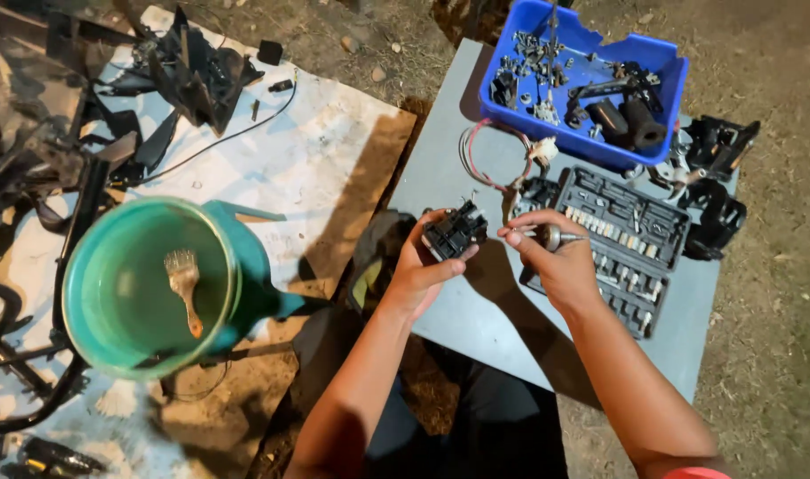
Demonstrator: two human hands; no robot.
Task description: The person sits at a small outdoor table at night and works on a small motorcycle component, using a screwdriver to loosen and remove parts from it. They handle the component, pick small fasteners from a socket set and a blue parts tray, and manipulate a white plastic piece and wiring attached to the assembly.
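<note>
Two bare forearms reach forward over a grey board [476,310]. The left hand [420,270] grips a small black switch housing [456,231], fingers curled around it; the right hand [551,257] pinches a short screwdriver [551,237] aimed at it. Beyond lies an open socket set [622,244] (black case), then a blue tray [582,84] of parts; a green basin [143,288] sits left

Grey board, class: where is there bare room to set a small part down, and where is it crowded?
Free: the grey board left of the blue bin and the near strip below the socket case. Crowded: the bin, the case, the black parts at the right edge.
</note>
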